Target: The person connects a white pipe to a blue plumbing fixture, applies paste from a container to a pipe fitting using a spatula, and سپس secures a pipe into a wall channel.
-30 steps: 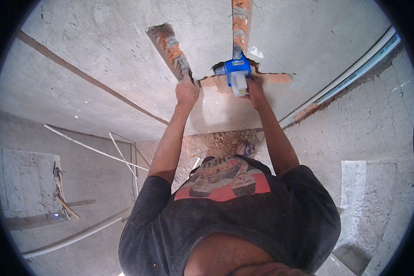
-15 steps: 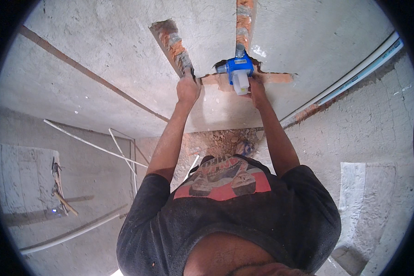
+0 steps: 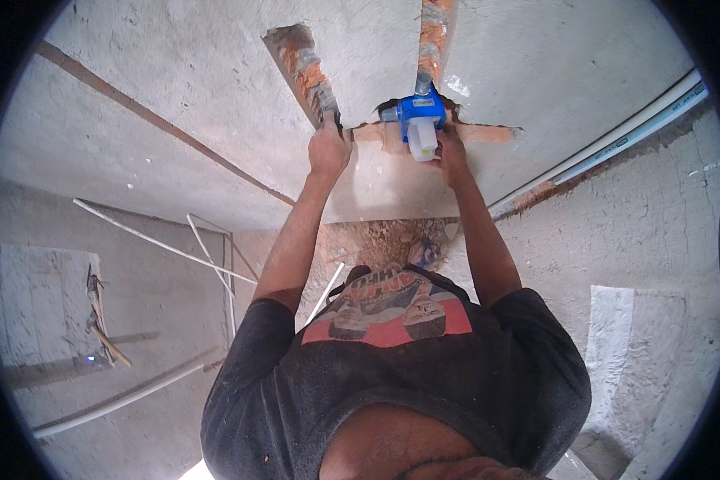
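A blue valve body (image 3: 430, 107) sits at a broken-out hole in the plastered wall. It has a translucent white plastic cover (image 3: 421, 138) on its front, a grey fitting (image 3: 423, 82) on top and another grey fitting (image 3: 389, 115) at its left. My right hand (image 3: 452, 156) is closed around the lower right side of the valve body, its fingers partly behind the cover. At the lower end of a slanted groove (image 3: 310, 72), my left hand (image 3: 329, 150) presses against the wall with curled fingers. Whatever those fingers hold, if anything, is hidden.
A vertical groove (image 3: 433, 36) with exposed brick runs above the valve; a horizontal cut (image 3: 488, 134) extends right. White and blue pipes (image 3: 628, 138) line the wall's right edge. Rubble (image 3: 376, 242) lies below. Thin white pipes (image 3: 160, 238) and a hammer (image 3: 109, 344) are at left.
The view has shifted slightly, so the wall and valve appear a little to the right. Both hands keep the same places on the wall and the valve body.
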`<state>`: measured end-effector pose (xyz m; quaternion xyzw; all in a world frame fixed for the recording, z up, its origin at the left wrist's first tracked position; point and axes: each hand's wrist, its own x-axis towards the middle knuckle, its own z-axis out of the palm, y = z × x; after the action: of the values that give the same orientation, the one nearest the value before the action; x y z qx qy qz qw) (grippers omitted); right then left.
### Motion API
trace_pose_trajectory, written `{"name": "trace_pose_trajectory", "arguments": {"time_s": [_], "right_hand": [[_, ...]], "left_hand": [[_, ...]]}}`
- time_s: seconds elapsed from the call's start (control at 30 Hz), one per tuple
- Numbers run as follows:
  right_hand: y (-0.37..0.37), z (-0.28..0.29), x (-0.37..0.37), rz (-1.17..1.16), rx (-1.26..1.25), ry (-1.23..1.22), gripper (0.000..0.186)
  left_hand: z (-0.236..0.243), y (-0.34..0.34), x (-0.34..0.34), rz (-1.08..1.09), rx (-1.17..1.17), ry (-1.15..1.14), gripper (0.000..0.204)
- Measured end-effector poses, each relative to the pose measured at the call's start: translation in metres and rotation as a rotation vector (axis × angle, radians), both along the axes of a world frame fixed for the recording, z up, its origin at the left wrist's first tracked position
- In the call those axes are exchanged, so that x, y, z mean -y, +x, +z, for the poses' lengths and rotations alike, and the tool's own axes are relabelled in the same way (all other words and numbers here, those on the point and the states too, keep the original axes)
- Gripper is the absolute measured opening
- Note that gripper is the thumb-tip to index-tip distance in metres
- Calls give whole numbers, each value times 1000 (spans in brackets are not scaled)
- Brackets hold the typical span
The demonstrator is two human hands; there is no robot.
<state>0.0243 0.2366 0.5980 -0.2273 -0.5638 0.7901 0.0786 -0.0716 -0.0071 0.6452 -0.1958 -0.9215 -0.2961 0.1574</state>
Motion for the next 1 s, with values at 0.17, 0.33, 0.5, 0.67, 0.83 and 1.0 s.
{"name": "trace_pose_trajectory", "arguments": {"time_s": [0.17, 0.33, 0.5, 0.67, 0.83, 1.0], "right_hand": [[0, 8, 3, 23, -9, -26, 53], [-6, 1, 2, -9, 11, 8, 49], [-8, -10, -5, -7, -18, -28, 48], [-11, -13, -2, 10, -68, -48, 50], [-10, -10, -3, 16, -56, -64, 42], [-9, -10, -10, 64, -72, -77, 36]], "left_hand": [[-1, 0, 1, -1, -1, 19, 40], [2, 3, 2, 6, -9, 26, 40], [5, 11, 6, -6, -9, 74, 43], [-1, 21, 19, -46, -11, 221, 45], [-12, 51, 42, -80, 134, 288, 43], [-65, 85, 75, 13, 262, 237, 39]]}}
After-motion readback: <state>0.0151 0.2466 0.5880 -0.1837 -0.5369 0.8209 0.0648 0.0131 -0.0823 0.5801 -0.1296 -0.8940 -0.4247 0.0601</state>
